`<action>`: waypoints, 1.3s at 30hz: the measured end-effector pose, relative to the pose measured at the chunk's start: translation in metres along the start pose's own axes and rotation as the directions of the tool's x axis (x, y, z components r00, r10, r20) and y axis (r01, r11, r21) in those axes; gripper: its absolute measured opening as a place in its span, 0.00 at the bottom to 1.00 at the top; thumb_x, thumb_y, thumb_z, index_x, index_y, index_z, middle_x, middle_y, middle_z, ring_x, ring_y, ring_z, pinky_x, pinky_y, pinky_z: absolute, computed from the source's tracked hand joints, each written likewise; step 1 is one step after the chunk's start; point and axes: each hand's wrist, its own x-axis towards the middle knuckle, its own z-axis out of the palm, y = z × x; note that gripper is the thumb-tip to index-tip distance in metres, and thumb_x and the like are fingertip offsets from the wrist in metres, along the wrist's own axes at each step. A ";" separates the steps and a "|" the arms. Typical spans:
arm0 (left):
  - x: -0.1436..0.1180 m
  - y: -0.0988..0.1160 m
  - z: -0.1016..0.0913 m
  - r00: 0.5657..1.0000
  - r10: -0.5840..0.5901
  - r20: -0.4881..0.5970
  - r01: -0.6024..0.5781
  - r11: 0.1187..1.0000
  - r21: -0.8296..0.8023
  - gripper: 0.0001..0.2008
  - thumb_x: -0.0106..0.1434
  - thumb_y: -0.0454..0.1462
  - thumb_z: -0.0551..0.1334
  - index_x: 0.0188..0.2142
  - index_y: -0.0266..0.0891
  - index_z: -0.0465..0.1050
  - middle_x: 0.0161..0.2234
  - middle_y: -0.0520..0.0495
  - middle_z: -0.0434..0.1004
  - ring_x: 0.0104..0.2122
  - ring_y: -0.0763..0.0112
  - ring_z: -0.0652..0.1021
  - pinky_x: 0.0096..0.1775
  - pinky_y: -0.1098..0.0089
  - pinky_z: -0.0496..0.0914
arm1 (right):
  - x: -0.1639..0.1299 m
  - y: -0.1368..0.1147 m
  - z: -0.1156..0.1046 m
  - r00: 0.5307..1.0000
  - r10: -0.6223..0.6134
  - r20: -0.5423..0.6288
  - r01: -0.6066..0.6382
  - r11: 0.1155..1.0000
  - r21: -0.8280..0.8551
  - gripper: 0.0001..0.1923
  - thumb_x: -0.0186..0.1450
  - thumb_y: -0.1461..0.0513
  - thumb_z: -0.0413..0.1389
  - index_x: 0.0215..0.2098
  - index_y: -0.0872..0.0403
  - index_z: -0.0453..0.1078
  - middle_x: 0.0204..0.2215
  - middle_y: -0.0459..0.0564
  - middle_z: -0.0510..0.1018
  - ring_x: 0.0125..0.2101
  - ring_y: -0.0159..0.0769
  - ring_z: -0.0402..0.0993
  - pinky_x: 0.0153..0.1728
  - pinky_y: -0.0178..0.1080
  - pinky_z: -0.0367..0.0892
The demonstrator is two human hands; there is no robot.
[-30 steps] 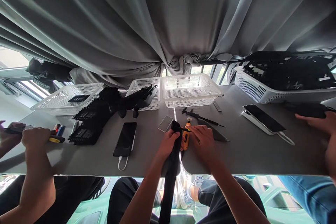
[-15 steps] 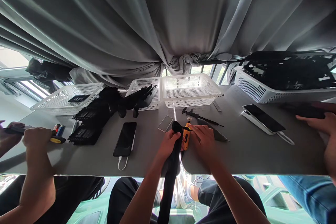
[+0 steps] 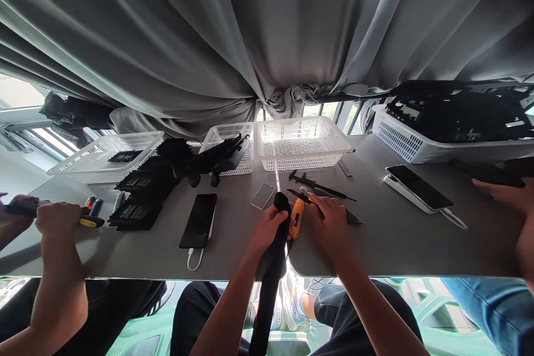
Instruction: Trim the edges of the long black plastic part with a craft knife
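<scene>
My left hand (image 3: 271, 225) is closed around the upper end of a long black strip (image 3: 271, 283), which hangs down past the table edge. In my right hand (image 3: 329, 222) is a slim dark tool with a pointed, blade-like tip (image 3: 297, 195); its handle is mostly hidden by my fingers. That tip points left, just short of the strip's top. Between my hands lies a yellow tool (image 3: 297, 218) with a round end, partly covered. A black caliper (image 3: 321, 186) rests beyond my right hand, and a small rectangular silver-edged object (image 3: 262, 196) is beyond my left.
White baskets (image 3: 304, 162) line the back of the table, one at the right piled with black parts (image 3: 459, 114). Black pieces (image 3: 142, 200) are stacked left. Phones (image 3: 199, 221) lie on both sides. Co-workers' hands (image 3: 58, 219) hold things at both ends.
My right hand has shifted slightly right, drawing the dark tool's tip away from the strip's top. My left hand and the strip stay almost in place.
</scene>
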 end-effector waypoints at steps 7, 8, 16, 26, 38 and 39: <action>0.005 -0.002 -0.002 0.996 0.024 -0.086 -0.032 0.996 -0.084 0.24 0.56 0.47 0.71 0.48 0.36 0.78 0.31 0.46 0.84 0.21 0.69 0.77 0.24 0.68 0.73 | -0.002 -0.003 0.001 0.999 -0.036 0.023 0.035 0.998 0.060 0.11 0.72 0.63 0.55 0.47 0.49 0.80 0.42 0.49 0.87 0.43 0.45 0.79 0.48 0.48 0.62; 0.005 -0.002 -0.002 0.995 0.035 -0.095 -0.046 0.993 -0.111 0.25 0.55 0.46 0.70 0.49 0.37 0.78 0.33 0.46 0.85 0.21 0.70 0.77 0.24 0.68 0.73 | -0.002 -0.003 0.002 0.999 -0.039 0.021 0.038 0.998 0.058 0.11 0.72 0.64 0.55 0.47 0.49 0.80 0.42 0.49 0.88 0.43 0.45 0.79 0.48 0.47 0.62; 0.003 -0.001 -0.005 0.986 -0.011 -0.168 -0.020 0.983 -0.182 0.24 0.61 0.50 0.69 0.50 0.38 0.76 0.27 0.49 0.81 0.17 0.70 0.75 0.21 0.70 0.69 | -0.002 -0.005 -0.001 0.996 -0.092 0.020 0.091 0.995 0.041 0.10 0.70 0.65 0.58 0.44 0.49 0.80 0.39 0.47 0.87 0.41 0.43 0.78 0.47 0.46 0.62; 0.005 -0.001 -0.006 0.989 -0.001 -0.149 -0.021 0.989 -0.144 0.19 0.61 0.47 0.66 0.46 0.38 0.78 0.34 0.43 0.83 0.19 0.68 0.76 0.21 0.68 0.67 | -0.001 -0.002 0.002 0.995 -0.095 0.011 0.095 0.995 -0.035 0.10 0.72 0.64 0.58 0.46 0.50 0.82 0.40 0.48 0.88 0.42 0.45 0.77 0.46 0.47 0.60; 0.009 -0.003 -0.009 0.993 -0.009 -0.120 -0.012 0.986 -0.166 0.20 0.60 0.47 0.67 0.46 0.36 0.79 0.32 0.46 0.80 0.18 0.68 0.76 0.19 0.69 0.69 | -0.001 -0.003 0.001 0.996 -0.085 0.008 0.086 0.996 -0.026 0.09 0.73 0.62 0.57 0.46 0.49 0.80 0.41 0.48 0.88 0.43 0.46 0.78 0.47 0.47 0.60; 0.010 -0.004 -0.009 0.992 -0.013 -0.124 -0.009 0.985 -0.173 0.18 0.60 0.46 0.67 0.45 0.37 0.78 0.33 0.45 0.80 0.18 0.69 0.76 0.19 0.69 0.69 | -0.002 -0.003 0.001 0.997 -0.083 0.006 0.083 0.996 -0.031 0.09 0.74 0.62 0.57 0.47 0.49 0.80 0.42 0.49 0.88 0.44 0.46 0.78 0.47 0.48 0.61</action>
